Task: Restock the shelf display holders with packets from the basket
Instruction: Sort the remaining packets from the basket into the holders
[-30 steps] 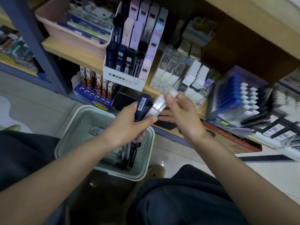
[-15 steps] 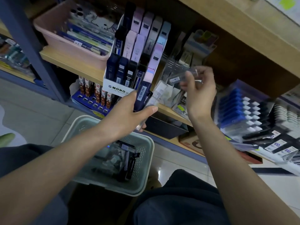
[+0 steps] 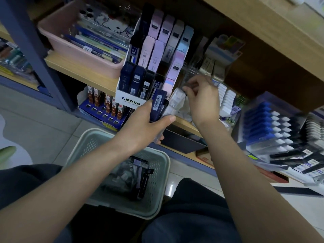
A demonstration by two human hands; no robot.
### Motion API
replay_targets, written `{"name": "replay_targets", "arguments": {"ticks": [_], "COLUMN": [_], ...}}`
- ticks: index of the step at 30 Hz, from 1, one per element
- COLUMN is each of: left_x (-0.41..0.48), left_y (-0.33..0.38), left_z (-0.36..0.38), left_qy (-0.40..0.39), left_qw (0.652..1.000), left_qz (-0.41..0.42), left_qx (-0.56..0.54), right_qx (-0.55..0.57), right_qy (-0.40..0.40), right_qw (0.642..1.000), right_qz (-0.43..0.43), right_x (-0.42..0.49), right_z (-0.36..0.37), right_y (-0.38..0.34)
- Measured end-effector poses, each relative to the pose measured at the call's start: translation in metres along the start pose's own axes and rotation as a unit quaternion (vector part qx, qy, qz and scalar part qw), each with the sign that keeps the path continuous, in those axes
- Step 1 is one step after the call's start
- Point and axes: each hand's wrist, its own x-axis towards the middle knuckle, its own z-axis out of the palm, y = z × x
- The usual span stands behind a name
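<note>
Several packets (image 3: 158,106) held, left hand (image 3: 142,124), shelf edge (image 3: 185,124)

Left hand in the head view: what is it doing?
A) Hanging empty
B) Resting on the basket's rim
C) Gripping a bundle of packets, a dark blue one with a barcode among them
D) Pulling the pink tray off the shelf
C: the left hand grips a bundle of packets in front of the shelf, its dark blue barcoded one facing the camera, above the basket.
</note>
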Motion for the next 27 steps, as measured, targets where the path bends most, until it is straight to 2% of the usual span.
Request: {"name": "replay_targets", "arguments": {"ticks": [4, 7, 9, 12, 15, 18, 20, 23, 27], "left_x": [0.0, 0.0, 0.001, 0.003, 0.004, 0.004, 0.005, 0.005, 0.007], "left_y": [-0.001, -0.001, -0.002, -0.005, -0.004, -0.003, -0.002, -0.004, -0.004], "left_z": [-0.002, -0.003, -0.004, -0.006, -0.004, -0.003, -0.004, -0.006, -0.009], "left_qy": [0.0, 0.002, 0.007, 0.006, 0.001, 0.008, 0.023, 0.036, 0.045], "left_qw": [1.0, 1.0, 1.0, 1.0, 1.0, 1.0, 1.0, 0.999, 0.999], "left_qz": [-0.008, -0.011, -0.015, -0.019, -0.013, -0.008, -0.013, -0.016, -0.005], "left_qx": [-0.001, -0.001, 0.004, 0.005, 0.006, 0.004, 0.003, 0.006, 0.013], "right_qx": [-0.026, 0.046, 0.147, 0.218, 0.27, 0.323, 0.35, 0.296, 0.241], "right_qy": [0.001, 0.029, -0.038, -0.214, -0.243, -0.178, -0.078, 0.066, 0.088], "right_qw": [1.0, 0.998, 0.983, 0.945, 0.925, 0.921, 0.923, 0.945, 0.962], "right_qz": [0.011, 0.044, 0.098, 0.118, 0.109, 0.126, 0.137, 0.124, 0.094], "right_x": [0.004, -0.003, -0.013, -0.027, -0.029, -0.024, -0.02, -0.014, -0.008], "right_z": [-0.001, -0.008, -0.017, -0.03, -0.04, -0.045, -0.047, -0.044, -0.032], "right_y": [-0.002, -0.011, -0.022, -0.035, -0.039, -0.036, -0.032, -0.023, -0.015]}}
